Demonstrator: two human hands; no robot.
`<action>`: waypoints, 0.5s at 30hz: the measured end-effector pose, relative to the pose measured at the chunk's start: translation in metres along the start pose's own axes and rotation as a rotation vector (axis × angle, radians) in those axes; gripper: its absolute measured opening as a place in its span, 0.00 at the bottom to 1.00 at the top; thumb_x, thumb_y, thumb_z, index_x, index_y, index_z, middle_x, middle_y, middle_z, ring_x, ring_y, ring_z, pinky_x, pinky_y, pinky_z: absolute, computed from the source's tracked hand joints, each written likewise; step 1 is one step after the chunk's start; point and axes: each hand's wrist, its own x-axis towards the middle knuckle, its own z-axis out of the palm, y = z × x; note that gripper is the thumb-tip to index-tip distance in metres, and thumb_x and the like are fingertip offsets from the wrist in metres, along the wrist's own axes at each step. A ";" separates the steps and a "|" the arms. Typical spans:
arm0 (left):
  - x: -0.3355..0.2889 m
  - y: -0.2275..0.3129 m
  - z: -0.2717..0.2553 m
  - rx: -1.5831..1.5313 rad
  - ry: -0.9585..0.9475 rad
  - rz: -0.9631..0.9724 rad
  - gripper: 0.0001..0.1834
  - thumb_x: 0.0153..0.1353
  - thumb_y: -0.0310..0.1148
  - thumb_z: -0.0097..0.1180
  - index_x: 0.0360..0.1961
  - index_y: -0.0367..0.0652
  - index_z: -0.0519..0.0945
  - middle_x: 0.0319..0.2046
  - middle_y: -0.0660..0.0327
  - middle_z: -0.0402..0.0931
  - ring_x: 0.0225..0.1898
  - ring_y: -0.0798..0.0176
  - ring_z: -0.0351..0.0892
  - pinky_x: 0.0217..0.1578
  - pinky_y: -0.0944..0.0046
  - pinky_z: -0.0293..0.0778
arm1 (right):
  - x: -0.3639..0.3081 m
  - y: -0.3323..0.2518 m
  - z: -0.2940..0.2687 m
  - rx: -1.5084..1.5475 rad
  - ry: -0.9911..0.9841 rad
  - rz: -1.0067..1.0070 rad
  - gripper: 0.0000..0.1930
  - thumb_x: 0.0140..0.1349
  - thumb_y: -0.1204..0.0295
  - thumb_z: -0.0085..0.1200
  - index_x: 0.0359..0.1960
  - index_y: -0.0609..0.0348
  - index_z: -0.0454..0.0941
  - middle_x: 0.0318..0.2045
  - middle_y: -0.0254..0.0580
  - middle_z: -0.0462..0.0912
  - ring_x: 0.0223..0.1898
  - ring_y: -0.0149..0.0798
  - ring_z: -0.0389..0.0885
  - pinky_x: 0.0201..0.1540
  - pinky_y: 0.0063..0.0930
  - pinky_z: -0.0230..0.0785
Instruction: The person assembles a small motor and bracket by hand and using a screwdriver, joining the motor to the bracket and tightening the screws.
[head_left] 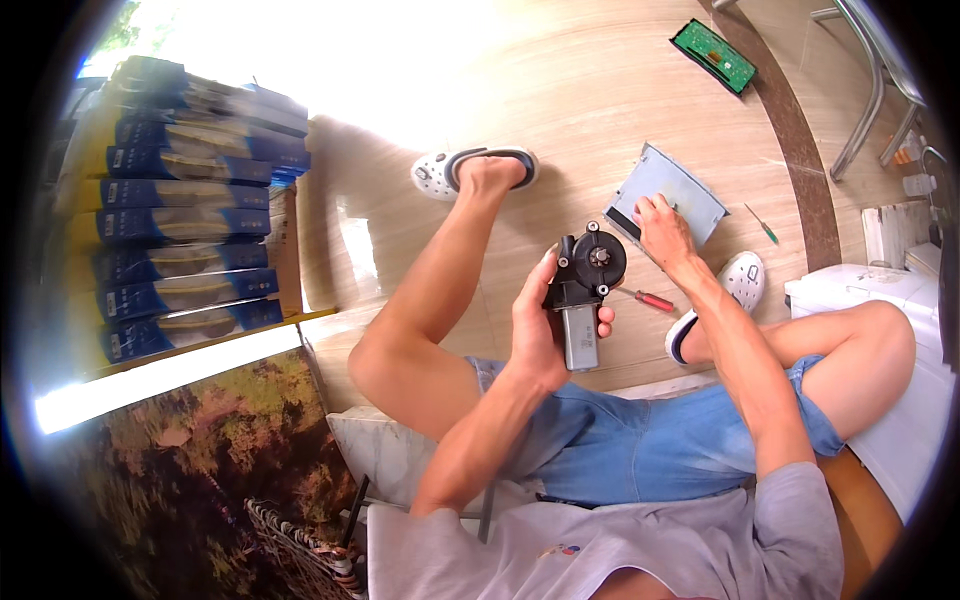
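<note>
My left hand (537,335) is closed around a geared electric motor (590,268), which has a round black gearbox at the top and a silver body below. It is held up between my knees, well above the floor. Ahead and to the right, a flat grey metal case (697,192) lies on the floor. Over its near left part is my right hand (666,238), its fingers bent and drawn together. Whatever is between those fingertips is too small to make out. Beneath the right forearm lies a red-handled screwdriver (654,300), its shaft partly hidden behind the motor.
A thin green-handled screwdriver (768,232) lies right of the case. Farther off is a green circuit board (716,56) in a black frame. Blue-and-white boxes (190,222) are stacked at left. Metal chair legs (868,110) stand far right, and a white box (850,290) is beside my right knee.
</note>
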 end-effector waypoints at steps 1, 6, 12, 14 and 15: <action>-0.001 -0.004 0.001 -0.034 0.002 -0.009 0.30 0.70 0.59 0.45 0.49 0.39 0.77 0.35 0.54 0.81 0.27 0.56 0.82 0.28 0.58 0.79 | 0.002 -0.002 0.000 -0.006 -0.011 0.023 0.06 0.67 0.70 0.55 0.40 0.59 0.75 0.41 0.53 0.79 0.40 0.60 0.83 0.42 0.51 0.77; 0.000 -0.010 0.004 -0.054 -0.135 -0.028 0.35 0.70 0.63 0.42 0.51 0.37 0.77 0.38 0.53 0.81 0.29 0.56 0.82 0.29 0.58 0.78 | 0.005 0.003 -0.007 -0.017 -0.074 0.099 0.06 0.65 0.72 0.56 0.37 0.63 0.76 0.39 0.58 0.81 0.41 0.62 0.82 0.44 0.53 0.76; 0.006 -0.017 -0.011 -0.003 -0.181 0.053 0.37 0.71 0.67 0.35 0.53 0.41 0.74 0.39 0.57 0.79 0.30 0.60 0.82 0.29 0.61 0.79 | 0.010 -0.031 -0.062 0.569 -0.163 0.505 0.09 0.63 0.72 0.59 0.41 0.65 0.81 0.33 0.51 0.85 0.33 0.39 0.87 0.36 0.34 0.81; 0.008 -0.021 -0.015 0.023 -0.165 0.067 0.38 0.71 0.68 0.34 0.53 0.42 0.74 0.40 0.58 0.79 0.31 0.61 0.82 0.30 0.61 0.79 | -0.001 -0.043 -0.082 0.810 -0.057 0.420 0.10 0.65 0.72 0.59 0.43 0.66 0.81 0.30 0.42 0.84 0.30 0.30 0.84 0.33 0.24 0.80; 0.010 -0.023 -0.018 0.039 -0.164 0.067 0.38 0.71 0.68 0.34 0.54 0.42 0.74 0.40 0.58 0.79 0.31 0.61 0.82 0.30 0.62 0.79 | -0.009 -0.058 -0.098 0.916 -0.033 0.365 0.10 0.66 0.72 0.58 0.43 0.67 0.80 0.30 0.41 0.84 0.29 0.30 0.84 0.33 0.24 0.80</action>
